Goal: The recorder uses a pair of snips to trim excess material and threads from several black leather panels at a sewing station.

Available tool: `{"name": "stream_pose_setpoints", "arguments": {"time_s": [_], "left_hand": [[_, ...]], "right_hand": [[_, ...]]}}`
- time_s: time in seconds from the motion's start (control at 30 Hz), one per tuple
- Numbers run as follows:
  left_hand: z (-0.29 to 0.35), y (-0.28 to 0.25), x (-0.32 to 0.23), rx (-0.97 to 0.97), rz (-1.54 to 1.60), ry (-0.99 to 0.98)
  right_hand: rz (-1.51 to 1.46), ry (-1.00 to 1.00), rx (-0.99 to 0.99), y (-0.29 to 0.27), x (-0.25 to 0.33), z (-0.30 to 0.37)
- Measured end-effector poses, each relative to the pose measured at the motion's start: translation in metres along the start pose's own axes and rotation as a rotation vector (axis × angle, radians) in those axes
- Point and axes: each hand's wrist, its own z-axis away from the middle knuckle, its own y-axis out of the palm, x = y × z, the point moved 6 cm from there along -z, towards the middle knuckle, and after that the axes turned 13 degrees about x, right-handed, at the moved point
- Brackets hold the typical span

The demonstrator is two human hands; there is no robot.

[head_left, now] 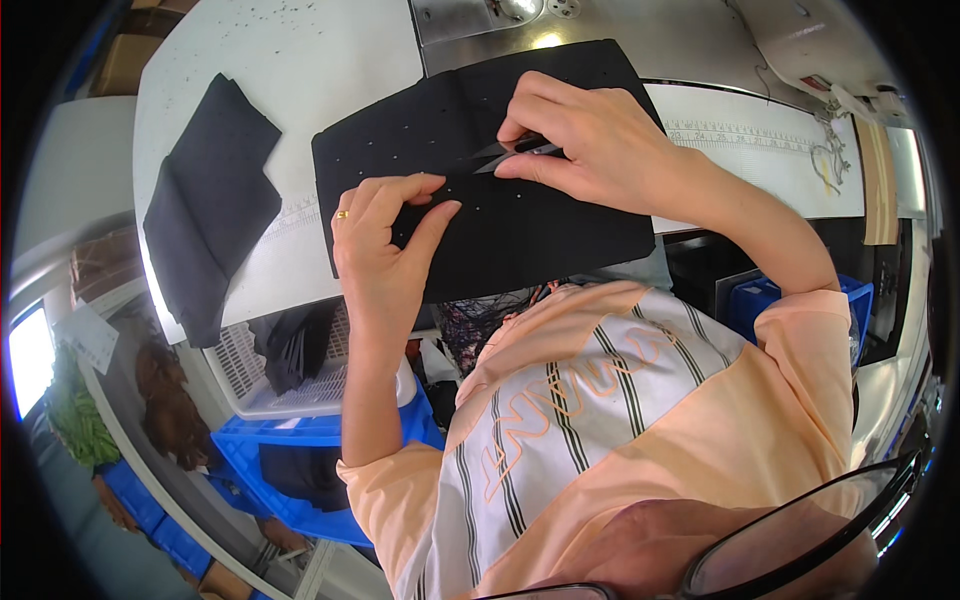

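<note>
At the left of the white table (345, 70), an angular piece of creased dark cloth (210, 205) lies flat. Beside it spreads a broad black fabric panel (570, 235) with pale specks. Over the panel, the left hand (385, 225) curves thumb and forefinger slightly apart, any pinch unclear; the right hand (600, 140) grips a slim, pointed metal tool (490, 160).

Between the folded cloth (215, 205) and the black panel (430, 125), a bare strip of desk (270, 60) offers passage, widening toward the far left. The tool (488, 161) juts into the gap between the left grip (385, 225) and right grip (585, 140), blocking it. The right forearm (755, 215) bars the near right; beyond it, the desk is open as far as the loops (829, 162).
</note>
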Motion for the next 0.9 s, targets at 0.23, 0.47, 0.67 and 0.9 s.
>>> {"name": "stream_pose_setpoints", "arguments": {"time_s": [0.23, 0.47, 0.67, 0.9], "left_hand": [[-0.030, 0.012, -0.016, 0.056, -0.130, 0.173], [-0.030, 0.013, -0.001, 0.135, 0.328, -0.067], [-0.030, 0.016, 0.002, 0.130, 0.390, -0.080], [-0.029, 0.016, 0.004, 0.140, 0.424, -0.083]], "right_hand": [[-0.471, -0.059, -0.151, -0.016, -0.007, 0.001], [-0.027, -0.018, -0.194, -0.006, -0.004, 0.034], [0.032, -0.075, -0.200, 0.004, 0.000, 0.016], [0.091, -0.104, -0.221, 0.005, 0.004, 0.011]]}}
